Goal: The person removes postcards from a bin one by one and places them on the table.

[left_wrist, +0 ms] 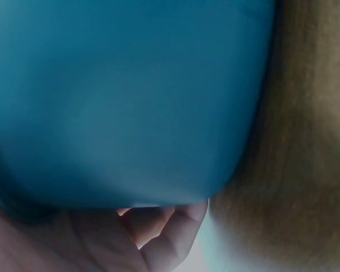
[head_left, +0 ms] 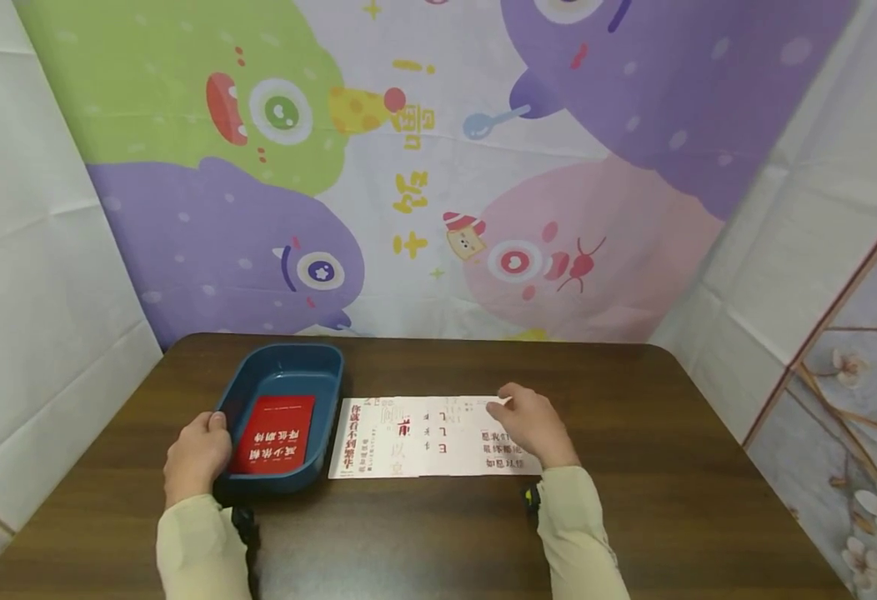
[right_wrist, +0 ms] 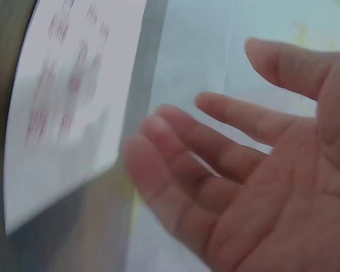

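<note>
Hiding left fingers [left_wrist: 178, 235] partly, blue tray [left_wrist: 130, 113]

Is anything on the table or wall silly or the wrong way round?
Yes, the cartoon wall sheet: its green monster lies sideways, as if the sheet was hung turned. On the table nothing looks spilled or broken: the red card is in the blue tray, with the white printed cards beside it.
</note>
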Motion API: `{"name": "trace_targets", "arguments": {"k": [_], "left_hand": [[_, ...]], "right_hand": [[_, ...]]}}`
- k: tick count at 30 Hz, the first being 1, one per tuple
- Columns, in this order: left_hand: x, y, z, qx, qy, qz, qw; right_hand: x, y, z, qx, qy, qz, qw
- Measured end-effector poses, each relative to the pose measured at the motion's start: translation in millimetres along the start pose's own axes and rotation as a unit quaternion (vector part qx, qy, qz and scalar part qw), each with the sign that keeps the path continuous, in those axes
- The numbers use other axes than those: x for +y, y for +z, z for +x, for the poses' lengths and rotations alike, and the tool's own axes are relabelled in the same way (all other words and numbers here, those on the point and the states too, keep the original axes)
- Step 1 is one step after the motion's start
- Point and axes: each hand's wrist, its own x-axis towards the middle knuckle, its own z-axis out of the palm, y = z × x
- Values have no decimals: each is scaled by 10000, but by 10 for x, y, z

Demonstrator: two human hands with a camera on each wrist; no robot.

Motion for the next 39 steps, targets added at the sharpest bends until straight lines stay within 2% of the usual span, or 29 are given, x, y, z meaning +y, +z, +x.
{"name": "trace_targets", "arguments": {"k": [3,6,11,15,17,20,22,26,29,32,39], "left_hand": [[-27,-16,0,-15,-36,43,10000],[-32,-17,-2,-42,-70,25,10000],[-1,-25,-10,8,-21,-37,10000],[7,-37,-21,30,-70,-51,10000],[10,-25,-20,16,-67,-61,10000],[12,2,-12,32,-44,-85,9999],[5,1,-16,19,-16,-92,10000],[-28,7,-22,15,4,-49,10000],[-39,26,-18,37,22,-54,10000],[-44,46,-11,50,0,-72,10000],[-70,23,7,171,61,-57,9998]], "right_hand": [[-396,204,-24,312,-826,97,9961],[-854,463,-65,283,-1858,273,9818],[-1508,881,-92,-454,-3204,162,9460],[-1812,1262,-30,-1199,-3647,-117,9233],[-1872,1444,7,-1205,-3667,-498,9212],[-1935,1624,34,-972,-3444,-1177,9263],[-1979,1678,30,-821,-3182,-1563,9314],[-2059,1764,4,-880,-2700,-2048,9367],[-2083,1811,10,-918,-2429,-2245,9392],[-2101,1842,30,-1024,-2259,-2436,9376],[-2163,1920,53,-1102,-2164,-2661,9328]]}}
